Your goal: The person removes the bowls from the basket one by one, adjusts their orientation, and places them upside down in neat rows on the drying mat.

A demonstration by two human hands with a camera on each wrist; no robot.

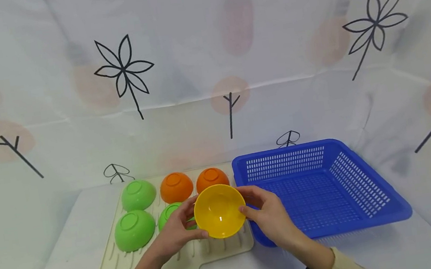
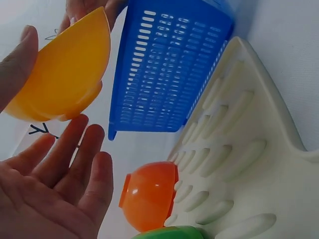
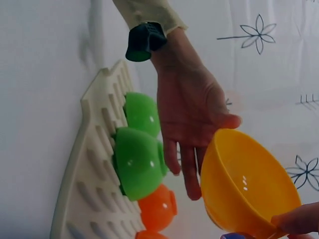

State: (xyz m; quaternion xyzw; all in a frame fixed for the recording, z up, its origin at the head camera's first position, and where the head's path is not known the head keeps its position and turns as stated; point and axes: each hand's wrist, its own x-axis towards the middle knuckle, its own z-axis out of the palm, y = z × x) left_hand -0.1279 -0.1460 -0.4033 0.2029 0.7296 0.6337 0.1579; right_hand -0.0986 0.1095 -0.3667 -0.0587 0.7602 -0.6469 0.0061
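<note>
A yellow bowl (image 1: 220,212) is held up between both hands, tilted so that its inside faces the head camera. The left hand (image 1: 173,234) grips its left side, thumb at the rim and fingertips against the outside near the foot, as the left wrist view shows. On the opposite side, the right hand (image 1: 270,214) pinches the rim, its thumb (image 3: 299,218) over the edge. Behind the left hand, a green bowl (image 1: 167,212) is partly hidden. Below the yellow bowl lies a cream ridged draining board (image 1: 215,248).
Upside down on the board sit two more green bowls (image 1: 135,231) and two orange bowls (image 1: 176,187). A blue slotted plastic basket (image 1: 336,228) stands to the right, close to the board. Patterned white cloth (image 1: 182,75) hangs behind.
</note>
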